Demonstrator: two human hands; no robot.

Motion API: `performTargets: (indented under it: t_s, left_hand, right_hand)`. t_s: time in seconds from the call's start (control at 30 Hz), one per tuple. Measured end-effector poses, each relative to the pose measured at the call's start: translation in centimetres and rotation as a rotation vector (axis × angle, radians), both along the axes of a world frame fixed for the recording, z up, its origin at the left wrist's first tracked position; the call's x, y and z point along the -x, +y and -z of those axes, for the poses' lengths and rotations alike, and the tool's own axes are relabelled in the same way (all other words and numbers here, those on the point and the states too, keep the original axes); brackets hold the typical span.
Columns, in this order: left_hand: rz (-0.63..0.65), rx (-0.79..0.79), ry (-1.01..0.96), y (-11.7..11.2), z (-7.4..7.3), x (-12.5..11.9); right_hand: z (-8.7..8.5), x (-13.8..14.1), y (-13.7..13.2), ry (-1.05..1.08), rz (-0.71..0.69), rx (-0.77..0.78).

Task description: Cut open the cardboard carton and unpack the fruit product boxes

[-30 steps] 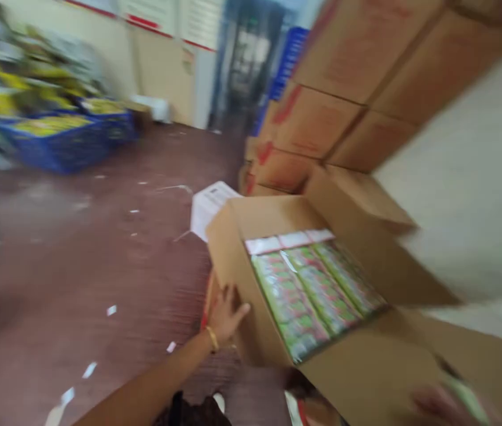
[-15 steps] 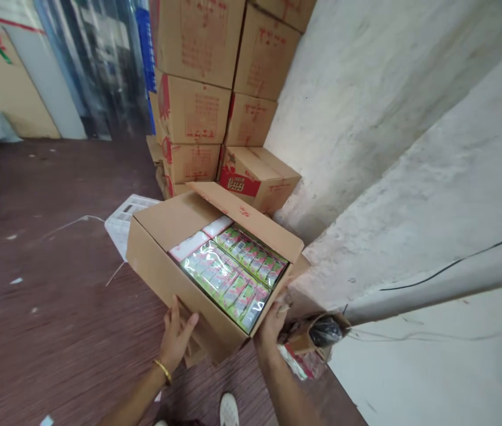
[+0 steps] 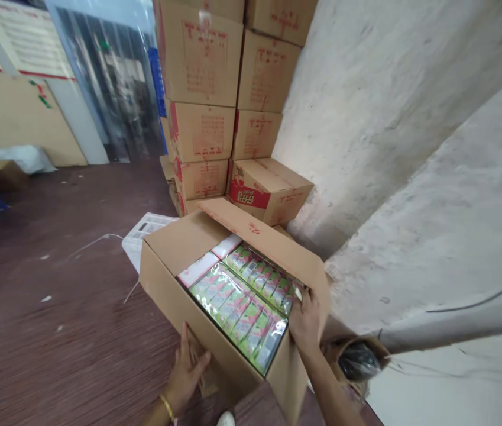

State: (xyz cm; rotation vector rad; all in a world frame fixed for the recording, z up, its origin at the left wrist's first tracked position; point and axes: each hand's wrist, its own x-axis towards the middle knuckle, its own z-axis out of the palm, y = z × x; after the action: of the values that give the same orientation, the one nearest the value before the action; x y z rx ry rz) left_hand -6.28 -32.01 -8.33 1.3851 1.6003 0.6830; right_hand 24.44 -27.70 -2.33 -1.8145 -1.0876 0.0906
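An open cardboard box (image 3: pixel 175 290) sits in front of me, filled with shrink-wrapped green and pink drink cartons (image 3: pixel 244 299). My left hand (image 3: pixel 186 373) is wrapped on the box's near side wall, low down, with a gold bangle at the wrist. My right hand (image 3: pixel 306 319) grips the box's right edge beside the raised flap, fingers curled over the rim next to the cartons.
A tall stack of sealed cardboard boxes (image 3: pixel 215 100) stands behind, against a rough white wall (image 3: pixel 388 148). A white plastic crate (image 3: pixel 144 234) lies on the dark red floor left of the box. A torn paper bag (image 3: pixel 357 358) lies at right. Clear strip curtains hang in the doorway.
The view swung right and steadied. My right hand moved up from the box's front corner onto its right rim. The box sits slightly closer and further right in view.
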Motion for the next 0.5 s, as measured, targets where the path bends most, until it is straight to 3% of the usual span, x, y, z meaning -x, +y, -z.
performTargets:
  t_s: [0.07, 0.13, 0.17, 0.23, 0.3, 0.4, 0.5]
  left_hand:
    - [0.041, 0.027, 0.209, -0.6, -2.6, 2.1]
    - [0.07, 0.008, 0.41, 0.0, -6.4, 3.6]
    - [0.068, -0.076, 0.497, 0.9, -8.6, 4.0]
    - [0.072, -0.37, 0.638, 4.2, -12.6, 4.1]
    - [0.152, -0.596, 0.772, 8.9, -15.6, 3.6]
    - [0.299, -0.525, 0.945, 15.8, -17.9, 2.7]
    - [0.506, -0.428, 1.034, 19.5, -18.8, 1.9]
  right_hand:
    - [0.2, -0.1, -0.2, -0.053, -0.019, -0.001]
    - [0.2, 0.0, -0.4, -0.075, -0.016, -0.003]
    - [0.1, 0.1, -0.5, -0.077, -0.007, -0.005]
    - [-0.1, 0.3, -0.6, -0.079, 0.011, -0.002]
    - [-0.3, 0.3, -0.6, -0.092, 0.018, 0.016]
    - [-0.3, 0.2, -0.7, -0.12, 0.012, 0.058]
    - [0.0, 0.0, -0.7, -0.116, 0.028, 0.075]
